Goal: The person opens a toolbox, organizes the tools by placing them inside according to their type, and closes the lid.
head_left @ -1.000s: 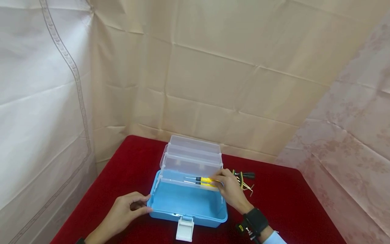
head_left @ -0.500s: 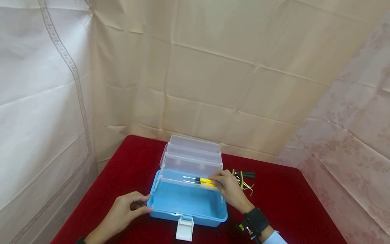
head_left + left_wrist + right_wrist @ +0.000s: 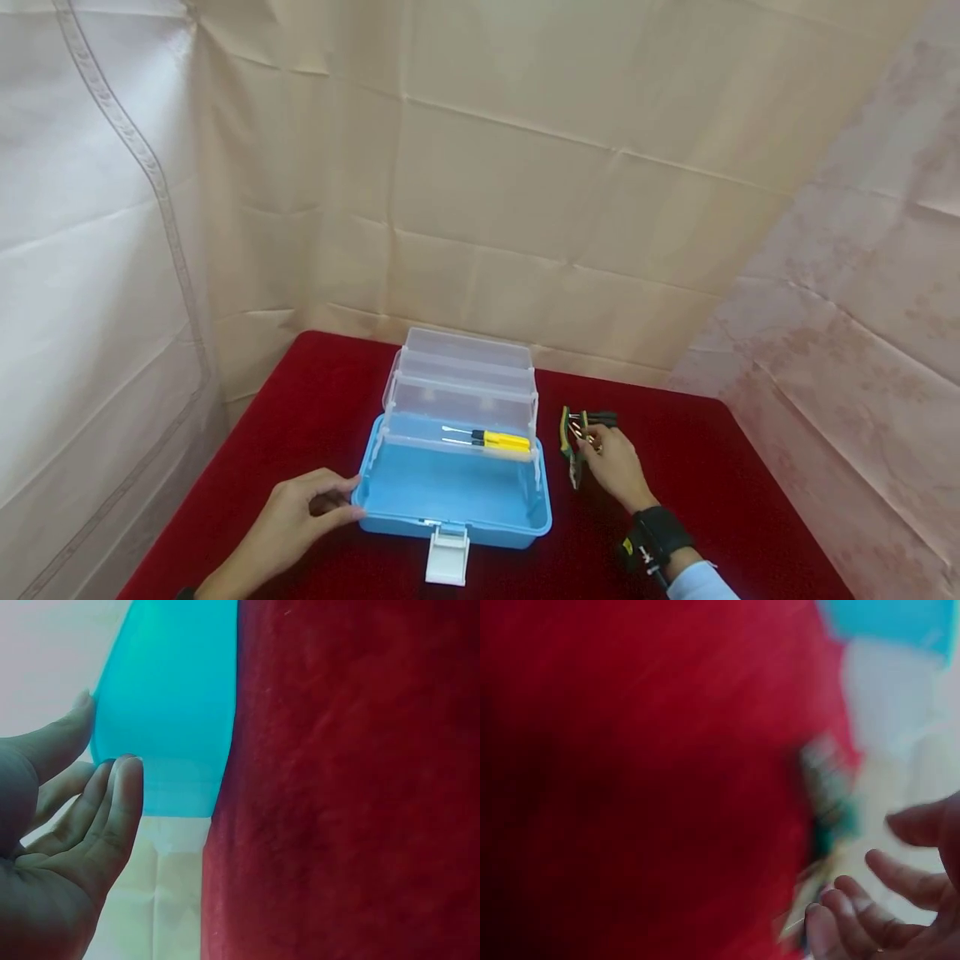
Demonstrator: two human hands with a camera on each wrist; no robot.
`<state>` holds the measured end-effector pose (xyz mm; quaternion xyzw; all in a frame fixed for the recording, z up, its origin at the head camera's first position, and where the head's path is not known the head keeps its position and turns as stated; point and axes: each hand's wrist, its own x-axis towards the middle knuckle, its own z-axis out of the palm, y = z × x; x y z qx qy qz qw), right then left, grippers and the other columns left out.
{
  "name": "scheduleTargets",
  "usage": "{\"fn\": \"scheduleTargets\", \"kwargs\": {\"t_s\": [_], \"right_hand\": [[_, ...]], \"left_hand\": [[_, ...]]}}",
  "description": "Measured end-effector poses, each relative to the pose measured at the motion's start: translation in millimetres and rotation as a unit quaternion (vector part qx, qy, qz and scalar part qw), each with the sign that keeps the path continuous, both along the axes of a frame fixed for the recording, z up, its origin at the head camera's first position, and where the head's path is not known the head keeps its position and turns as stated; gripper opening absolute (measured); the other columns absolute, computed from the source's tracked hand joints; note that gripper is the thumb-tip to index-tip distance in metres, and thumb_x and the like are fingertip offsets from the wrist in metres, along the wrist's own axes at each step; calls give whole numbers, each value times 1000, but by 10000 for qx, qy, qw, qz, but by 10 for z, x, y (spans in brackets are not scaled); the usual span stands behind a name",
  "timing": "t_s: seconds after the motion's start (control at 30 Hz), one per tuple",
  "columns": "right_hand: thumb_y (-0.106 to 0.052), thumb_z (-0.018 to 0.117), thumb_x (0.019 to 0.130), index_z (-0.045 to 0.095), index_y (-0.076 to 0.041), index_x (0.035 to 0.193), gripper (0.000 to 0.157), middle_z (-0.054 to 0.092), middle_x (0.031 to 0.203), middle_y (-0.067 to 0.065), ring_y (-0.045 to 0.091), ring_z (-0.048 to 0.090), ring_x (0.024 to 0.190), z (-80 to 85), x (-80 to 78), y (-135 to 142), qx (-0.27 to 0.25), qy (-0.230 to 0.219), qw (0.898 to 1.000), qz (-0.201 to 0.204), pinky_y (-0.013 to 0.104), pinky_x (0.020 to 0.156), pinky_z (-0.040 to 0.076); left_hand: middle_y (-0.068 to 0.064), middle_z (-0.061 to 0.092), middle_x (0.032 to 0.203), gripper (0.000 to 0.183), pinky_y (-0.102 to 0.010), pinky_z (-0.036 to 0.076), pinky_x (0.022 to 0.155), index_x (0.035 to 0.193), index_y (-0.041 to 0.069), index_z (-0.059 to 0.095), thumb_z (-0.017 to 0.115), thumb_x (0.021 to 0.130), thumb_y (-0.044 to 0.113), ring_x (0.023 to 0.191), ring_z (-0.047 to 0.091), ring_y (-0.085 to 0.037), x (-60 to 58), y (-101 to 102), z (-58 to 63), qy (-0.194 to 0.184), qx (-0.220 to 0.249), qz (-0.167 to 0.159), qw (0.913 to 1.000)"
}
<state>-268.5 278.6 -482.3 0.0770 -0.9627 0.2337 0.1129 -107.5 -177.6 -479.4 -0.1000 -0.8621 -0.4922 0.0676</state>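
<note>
A blue toolbox (image 3: 450, 487) stands on the table with its clear lid and trays (image 3: 465, 398) folded back. My left hand (image 3: 292, 518) holds its front left corner, thumb and fingertips on either side of the rim; the left wrist view shows this grip on the blue wall (image 3: 172, 697). Two yellow-handled screwdrivers (image 3: 504, 441) lie side by side in the lowest clear tray. Right of the box, my right hand (image 3: 618, 468) reaches over a pair of green-and-yellow-handled pliers (image 3: 565, 433), thumb and fingers apart in the blurred right wrist view. Its fingers partly cover brass-coloured L-shaped keys.
Black-handled tools (image 3: 603, 417) lie just beyond the right hand. A white latch (image 3: 447, 558) hangs off the box's front. Red cloth (image 3: 712, 492) covers the table, and pale curtains (image 3: 480, 183) rise behind and at both sides.
My right hand has let go of the yellow screwdrivers in the tray and moved right to the pliers and keys. My left hand keeps its hold; the head view has shifted slightly.
</note>
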Motion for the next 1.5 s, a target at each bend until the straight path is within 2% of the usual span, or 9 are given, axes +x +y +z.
{"fn": "scheduleTargets", "kwargs": {"t_s": [0.1, 0.17, 0.4, 0.6, 0.77, 0.97, 1.2, 1.3, 1.5], "right_hand": [[-44, 63, 93, 63, 0, 110, 48, 57, 90, 9, 21, 51, 79, -186, -4, 162, 213, -607, 9969, -449, 35, 62, 43], [-50, 62, 92, 62, -1, 108, 52, 56, 89, 8, 21, 49, 78, -259, -1, 210, 274, -732, 9956, -512, 34, 62, 42], [-25, 58, 99, 69, 2, 107, 30, 56, 86, 6, 18, 49, 75, -269, -123, 323, 526, -124, 9976, 443, 33, 63, 42], [-42, 70, 88, 69, -9, 110, 40, 51, 82, -2, 13, 46, 73, -288, -140, 382, 411, -604, 9924, 988, 26, 60, 40], [-25, 75, 85, 67, -11, 107, 27, 55, 74, -5, 11, 50, 67, -256, -111, 402, 257, -715, 9913, 1072, 27, 57, 41], [-10, 70, 87, 64, -5, 108, 22, 61, 83, -1, 14, 57, 75, -240, -52, 417, 301, -635, 9946, 763, 31, 63, 47], [-4, 65, 79, 54, 3, 110, 34, 50, 101, 22, 33, 52, 91, -168, 36, 405, 354, -1025, 9936, -327, 43, 72, 46], [-4, 63, 78, 50, 6, 112, 37, 54, 98, 25, 36, 57, 88, -141, 44, 424, 414, -1114, 9911, -605, 46, 71, 47], [-12, 60, 80, 51, 8, 107, 35, 61, 89, 20, 32, 59, 77, -129, 42, 520, 468, -1416, 9842, -960, 43, 64, 48]], "left_hand": [[1, 68, 96, 45, -20, 54, 69, 112, 10, 73, 78, 78, 39, 74, 63, -6, -5, -35, 16, 84, -143, -56, 9998], [1, 68, 96, 43, -20, 54, 69, 109, 11, 73, 79, 78, 40, 74, 63, -5, 3, -52, 23, 98, -214, -68, 9997], [3, 68, 95, 47, -21, 55, 69, 113, 9, 73, 78, 78, 40, 74, 63, -6, 2, -55, 27, 168, -126, -43, 9998], [2, 68, 96, 51, -20, 54, 71, 115, 9, 72, 79, 77, 41, 74, 63, -6, 77, -96, 18, -36, -121, 162, 9998], [1, 69, 95, 47, -21, 54, 70, 114, 9, 72, 79, 78, 38, 74, 63, -6, 69, -104, 23, 133, -159, 139, 9997], [1, 69, 95, 48, -21, 54, 70, 114, 8, 72, 78, 78, 39, 74, 63, -6, 58, -75, 24, 158, -103, 97, 9998], [3, 68, 95, 47, -22, 55, 70, 114, 9, 72, 77, 80, 41, 73, 63, -5, 44, -92, 35, 308, -139, 34, 9994], [4, 68, 94, 48, -22, 55, 70, 114, 9, 72, 77, 80, 42, 74, 63, -6, 44, -91, 29, 171, -95, 47, 9998], [2, 68, 96, 48, -21, 54, 71, 115, 9, 72, 76, 80, 43, 74, 64, -5, 63, -76, 19, 85, -118, 55, 9999]]}}
